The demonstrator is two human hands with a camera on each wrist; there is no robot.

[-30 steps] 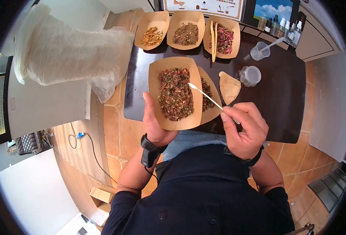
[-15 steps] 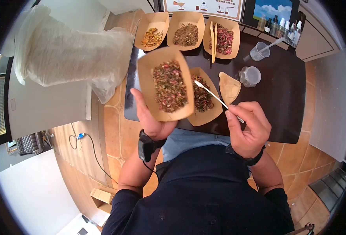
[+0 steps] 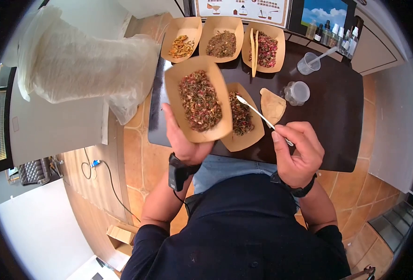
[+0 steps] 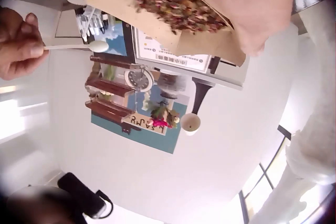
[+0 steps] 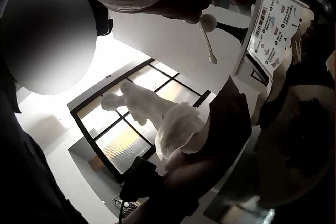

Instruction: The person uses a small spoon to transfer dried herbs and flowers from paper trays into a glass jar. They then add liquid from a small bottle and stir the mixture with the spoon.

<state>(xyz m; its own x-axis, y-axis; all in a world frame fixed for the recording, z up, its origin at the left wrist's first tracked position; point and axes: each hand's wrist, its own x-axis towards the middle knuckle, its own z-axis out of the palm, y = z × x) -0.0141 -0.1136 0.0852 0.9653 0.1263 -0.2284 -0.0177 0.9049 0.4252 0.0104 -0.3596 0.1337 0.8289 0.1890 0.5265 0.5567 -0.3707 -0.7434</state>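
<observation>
My left hand (image 3: 185, 145) holds up a brown paper tray (image 3: 186, 66) from below, its thumb along the near left side. A dried mix of red petals and green-brown bits (image 3: 200, 100) fills the tray's middle. My right hand (image 3: 301, 154) pinches the handle of a slim white spoon (image 3: 262, 117) between thumb and fingers. Its bowl (image 4: 98, 46) looks bare in the left wrist view. In the head view the spoon's tip overlaps a second paper tray (image 3: 244, 143), which holds a similar dried mix and is partly hidden by the raised one.
Behind stand three more paper trays, with yellow-orange pieces (image 3: 181, 47), brown bits (image 3: 222, 44) and pink-red buds under wooden tongs (image 3: 254, 52). A folded filter bag (image 3: 273, 107), a lidded clear jar (image 3: 297, 93) and a plastic cup (image 3: 308, 64) lie to the right on the dark table (image 3: 328, 119).
The left hand has moved the held tray up and to the left, uncovering more of the second tray. The spoon has shifted slightly right, from over the held tray to over the second one.
</observation>
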